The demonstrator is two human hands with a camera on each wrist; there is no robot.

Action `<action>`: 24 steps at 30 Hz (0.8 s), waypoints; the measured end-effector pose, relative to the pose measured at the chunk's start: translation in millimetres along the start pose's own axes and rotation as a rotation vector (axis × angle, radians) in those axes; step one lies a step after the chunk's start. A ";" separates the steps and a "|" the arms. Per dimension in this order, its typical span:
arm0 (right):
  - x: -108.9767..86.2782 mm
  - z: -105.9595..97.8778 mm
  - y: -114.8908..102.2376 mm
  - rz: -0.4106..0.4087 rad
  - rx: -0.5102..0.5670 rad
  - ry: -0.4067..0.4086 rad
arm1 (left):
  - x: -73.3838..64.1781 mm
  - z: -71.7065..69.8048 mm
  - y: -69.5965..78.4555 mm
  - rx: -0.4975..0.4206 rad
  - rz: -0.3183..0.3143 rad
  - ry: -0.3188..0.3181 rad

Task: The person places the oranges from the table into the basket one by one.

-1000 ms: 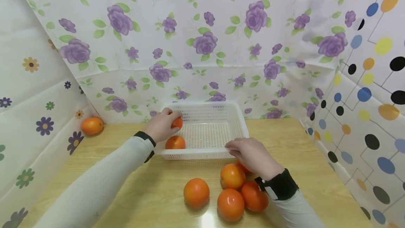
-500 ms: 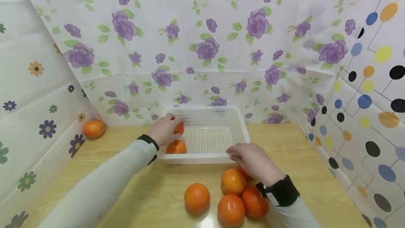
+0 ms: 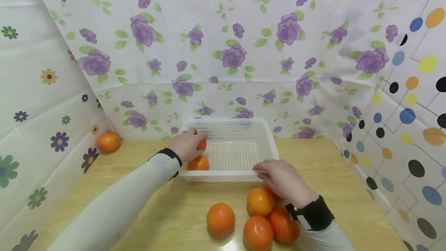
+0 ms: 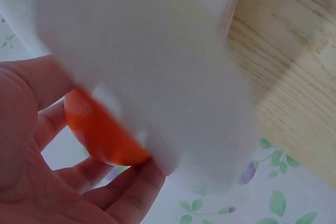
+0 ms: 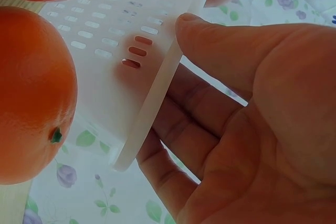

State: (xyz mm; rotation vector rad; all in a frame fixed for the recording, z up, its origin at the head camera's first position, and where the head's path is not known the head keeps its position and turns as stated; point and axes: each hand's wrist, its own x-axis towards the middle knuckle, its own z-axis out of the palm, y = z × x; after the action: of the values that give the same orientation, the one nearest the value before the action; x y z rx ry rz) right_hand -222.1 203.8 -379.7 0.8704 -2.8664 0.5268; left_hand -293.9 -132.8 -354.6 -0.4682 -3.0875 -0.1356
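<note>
My left hand (image 3: 188, 145) grips an orange (image 3: 202, 145) inside the left end of a white perforated plastic basket (image 3: 223, 177). In the left wrist view, fingers and thumb curl round that orange (image 4: 100, 129), and the blurred white basket side hides part of it. Just in front of it, a second orange (image 3: 198, 163) lies in the basket. My right hand (image 3: 283, 177) pinches the basket's front rim near the right corner. In the right wrist view, the thumb lies on one side of the rim (image 5: 157, 87) and the fingers on the other.
Several oranges (image 3: 258, 233) lie on the wooden table (image 3: 167, 216) in front of the basket, one partly under my right hand. Another orange (image 3: 108, 142) sits at the far left against the patterned wall covering. A flowered sheet (image 3: 230, 88) hangs behind the basket.
The head view has shifted a little, so everything appears slightly lower and further right. Both hands keep their holds on the orange and the basket rim, with little other visible movement.
</note>
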 end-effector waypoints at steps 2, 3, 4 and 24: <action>-0.2 0.2 0.6 0.003 -0.001 0.003 | 1.0 -0.8 2.1 -0.002 -0.010 -0.006; 0.0 0.4 0.8 0.003 -0.004 0.007 | 1.4 -1.3 2.9 -0.003 -0.015 -0.010; 0.1 0.4 0.6 0.007 -0.002 0.005 | 2.2 -1.3 3.2 -0.005 -0.016 -0.012; 1.4 1.0 -0.6 0.021 -0.005 -0.022 | 3.5 7.8 4.5 0.009 -0.024 -0.037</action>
State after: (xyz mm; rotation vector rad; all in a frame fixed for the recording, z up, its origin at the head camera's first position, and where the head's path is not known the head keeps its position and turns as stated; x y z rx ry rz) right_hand -222.9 202.3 -380.1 0.8524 -2.8984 0.5149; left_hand -295.9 -126.9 -361.9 -0.4391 -3.1297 -0.1146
